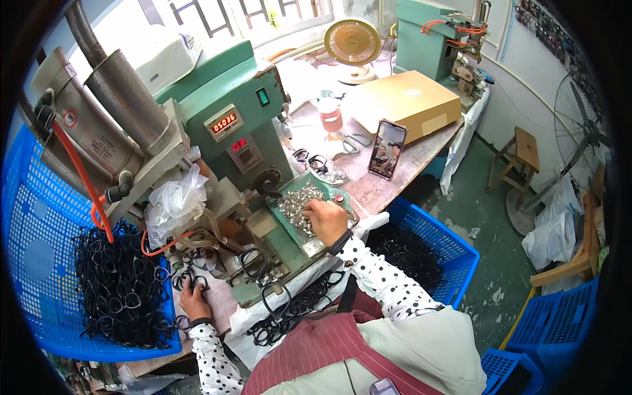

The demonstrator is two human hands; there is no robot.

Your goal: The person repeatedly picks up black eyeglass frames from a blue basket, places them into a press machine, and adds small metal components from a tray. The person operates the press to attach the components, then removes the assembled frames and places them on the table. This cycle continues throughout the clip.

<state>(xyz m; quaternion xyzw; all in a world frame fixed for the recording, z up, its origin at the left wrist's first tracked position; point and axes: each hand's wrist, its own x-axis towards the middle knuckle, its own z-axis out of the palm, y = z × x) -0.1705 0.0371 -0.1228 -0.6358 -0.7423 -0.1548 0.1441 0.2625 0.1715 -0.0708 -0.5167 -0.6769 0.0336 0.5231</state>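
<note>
My right hand (326, 220) reaches into a green tray (308, 249) heaped with small shiny metal pieces (299, 201). Its fingertips are together among the pieces, and what lies between them is too small to make out. At the left, my left hand (194, 304) has its fingers on a thin black loop (187, 279) at the table edge, beside the blue basket. Between my hands stands the green press machine (224, 92), with lit red digits. Several black looped bands (299, 306) lie on white cloth in front of me, and one hangs at the machine's front.
A blue basket (39, 263) piled with black loops stands left; another blue basket (461, 263) with black pieces is at right. On the table are a phone (387, 150), a cardboard box (408, 102), scissors (356, 142) and a small fan (352, 43). A stool (520, 155) stands beyond.
</note>
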